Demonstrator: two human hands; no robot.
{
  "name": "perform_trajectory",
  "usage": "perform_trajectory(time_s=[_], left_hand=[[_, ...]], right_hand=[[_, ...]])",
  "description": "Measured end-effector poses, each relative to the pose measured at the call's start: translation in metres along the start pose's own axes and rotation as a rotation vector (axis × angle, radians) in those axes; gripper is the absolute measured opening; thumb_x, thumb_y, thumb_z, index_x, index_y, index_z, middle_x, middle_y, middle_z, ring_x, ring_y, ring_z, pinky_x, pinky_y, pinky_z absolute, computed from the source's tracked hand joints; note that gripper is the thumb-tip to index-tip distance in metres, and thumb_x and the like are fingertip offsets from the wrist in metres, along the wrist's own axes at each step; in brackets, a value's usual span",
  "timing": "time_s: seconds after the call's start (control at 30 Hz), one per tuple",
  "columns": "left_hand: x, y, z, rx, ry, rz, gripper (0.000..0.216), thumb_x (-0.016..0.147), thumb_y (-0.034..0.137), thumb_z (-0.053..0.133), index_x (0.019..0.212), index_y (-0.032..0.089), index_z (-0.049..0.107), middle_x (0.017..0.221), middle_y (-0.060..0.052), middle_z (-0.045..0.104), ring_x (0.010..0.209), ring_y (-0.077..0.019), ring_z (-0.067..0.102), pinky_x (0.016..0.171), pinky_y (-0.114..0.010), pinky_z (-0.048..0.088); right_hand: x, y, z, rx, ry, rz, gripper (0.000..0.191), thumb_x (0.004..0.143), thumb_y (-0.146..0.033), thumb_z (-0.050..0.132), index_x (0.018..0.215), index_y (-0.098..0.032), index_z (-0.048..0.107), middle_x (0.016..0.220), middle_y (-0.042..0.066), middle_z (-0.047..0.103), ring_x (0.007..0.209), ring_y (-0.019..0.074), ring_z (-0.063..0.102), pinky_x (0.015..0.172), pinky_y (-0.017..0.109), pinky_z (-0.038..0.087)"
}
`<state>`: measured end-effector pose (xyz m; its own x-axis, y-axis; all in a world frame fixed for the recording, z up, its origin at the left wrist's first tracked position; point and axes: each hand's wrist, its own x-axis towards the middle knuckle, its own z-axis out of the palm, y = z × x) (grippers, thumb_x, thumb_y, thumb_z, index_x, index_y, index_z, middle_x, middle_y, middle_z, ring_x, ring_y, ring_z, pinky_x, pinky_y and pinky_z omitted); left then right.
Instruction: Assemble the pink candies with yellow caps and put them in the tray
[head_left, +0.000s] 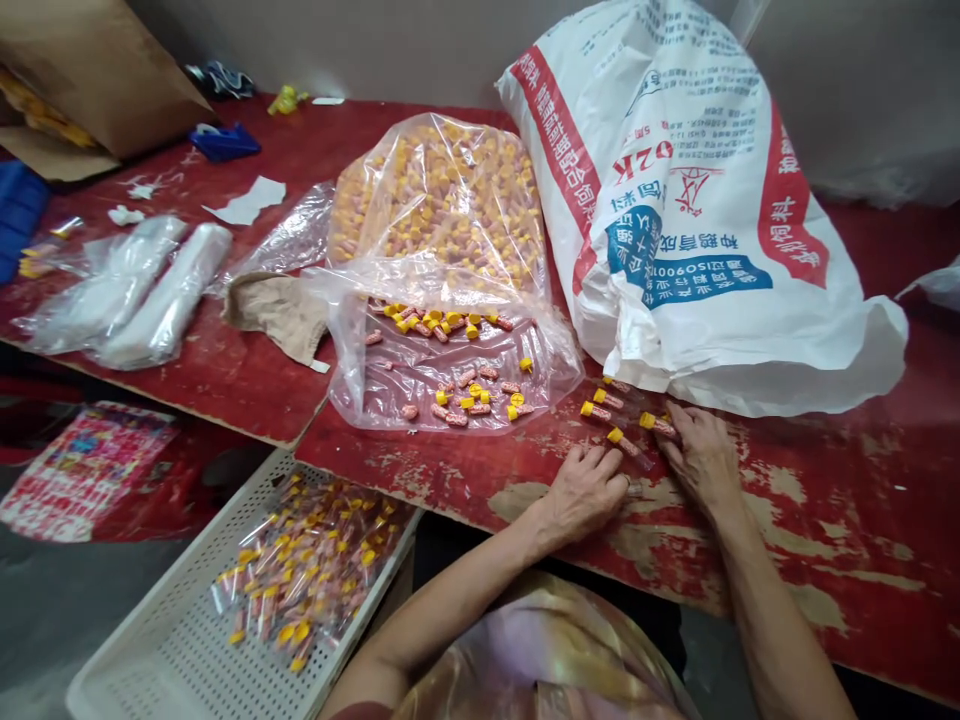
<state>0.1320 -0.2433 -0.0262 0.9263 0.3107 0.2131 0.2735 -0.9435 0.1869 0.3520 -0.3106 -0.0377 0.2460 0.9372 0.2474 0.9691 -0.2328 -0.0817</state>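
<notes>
On the red table, several small clear tubes with yellow caps and pink-and-white contents (pixel 601 411) lie just beyond my hands, some with clear plastic around them. My right hand (pixel 703 460) has its fingertips closed at one yellow-capped tube (pixel 657 425). Left of it, my left hand (pixel 589 495) rests on the table edge side with fingers curled together near another tube (pixel 624 441); what lies under those fingers is hidden. Farther off, a large clear bag (pixel 442 200) is full of such tubes, and loose ones lie in its open mouth (pixel 420 395).
A big white printed sack (pixel 697 200) stands behind my right hand. Below the table's front edge, a white perforated basket (pixel 172 590) holds packed tubes. Rolls of clear plastic bags (pixel 169 300), a tan cloth (pixel 277 315) and a cardboard box (pixel 112 70) occupy the left side.
</notes>
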Motion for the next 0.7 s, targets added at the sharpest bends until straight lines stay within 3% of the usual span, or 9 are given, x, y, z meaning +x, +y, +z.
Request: perform_trajectory(time_s=[0.07, 0.13, 0.2, 0.3, 0.4, 0.57, 0.7], left_hand=[[-0.004, 0.002, -0.006, -0.066, -0.027, -0.105, 0.018, 0.091, 0.020, 0.042, 0.088, 0.018, 0.060, 0.110, -0.011, 0.060, 0.093, -0.0227, 0.055, 0.074, -0.036, 0.045], [-0.008, 0.001, -0.012, -0.284, 0.010, -0.255, 0.014, 0.088, 0.016, 0.045, 0.088, 0.018, 0.058, 0.103, -0.011, 0.061, 0.094, -0.0225, 0.057, 0.075, -0.035, 0.047], [-0.011, -0.001, -0.016, -0.694, 0.151, -0.497, 0.005, 0.086, 0.020, 0.050, 0.087, 0.018, 0.055, 0.091, -0.008, 0.062, 0.088, -0.0201, 0.060, 0.071, -0.031, 0.049], [-0.013, -0.006, -0.019, -1.535, 0.342, -0.893, 0.028, 0.080, 0.041, 0.062, 0.086, 0.019, 0.046, 0.074, -0.001, 0.059, 0.068, -0.0157, 0.062, 0.055, -0.023, 0.048], [-0.010, -0.006, -0.020, -2.116, 0.421, -1.056, 0.048, 0.066, 0.050, 0.074, 0.084, 0.019, 0.042, 0.078, -0.001, 0.060, 0.064, -0.0148, 0.064, 0.050, -0.021, 0.049], [0.000, 0.010, -0.022, -2.138, 0.581, -1.149, 0.053, 0.058, 0.048, 0.081, 0.083, 0.017, 0.045, 0.084, 0.000, 0.060, 0.069, -0.0113, 0.062, 0.053, -0.022, 0.054], [0.001, 0.018, -0.021, -2.079, 0.548, -1.141, 0.053, 0.055, 0.045, 0.082, 0.082, 0.018, 0.045, 0.082, 0.000, 0.061, 0.064, -0.0094, 0.059, 0.048, -0.018, 0.050]], right_hand=[[-0.003, 0.003, 0.001, 0.079, 0.010, 0.005, 0.049, 0.087, -0.032, 0.047, 0.132, -0.016, 0.048, 0.110, 0.015, 0.056, 0.099, 0.0284, 0.049, 0.085, 0.041, 0.043], [-0.007, 0.002, 0.001, 0.186, 0.043, 0.042, 0.048, 0.085, -0.033, 0.048, 0.130, -0.016, 0.051, 0.110, 0.014, 0.058, 0.101, 0.0279, 0.051, 0.089, 0.042, 0.043], [-0.012, -0.003, -0.001, 0.386, 0.110, 0.183, 0.047, 0.083, -0.037, 0.052, 0.126, -0.018, 0.055, 0.110, 0.012, 0.060, 0.098, 0.0255, 0.054, 0.090, 0.041, 0.044], [-0.017, -0.018, -0.006, 0.889, 0.162, 0.526, 0.057, 0.077, -0.045, 0.061, 0.127, -0.020, 0.053, 0.108, 0.009, 0.061, 0.084, 0.0196, 0.059, 0.079, 0.037, 0.050], [-0.018, -0.035, -0.010, 1.167, 0.122, 0.686, 0.065, 0.071, -0.045, 0.068, 0.128, -0.021, 0.051, 0.107, 0.006, 0.060, 0.076, 0.0158, 0.059, 0.071, 0.033, 0.052], [-0.022, -0.072, -0.011, 1.133, 0.062, 0.622, 0.051, 0.069, -0.044, 0.070, 0.110, -0.017, 0.060, 0.098, 0.006, 0.063, 0.083, 0.0176, 0.059, 0.078, 0.033, 0.050], [-0.029, -0.098, -0.013, 1.184, -0.036, 0.597, 0.056, 0.069, -0.047, 0.070, 0.114, -0.017, 0.058, 0.104, 0.008, 0.064, 0.087, 0.0196, 0.062, 0.081, 0.034, 0.051]])
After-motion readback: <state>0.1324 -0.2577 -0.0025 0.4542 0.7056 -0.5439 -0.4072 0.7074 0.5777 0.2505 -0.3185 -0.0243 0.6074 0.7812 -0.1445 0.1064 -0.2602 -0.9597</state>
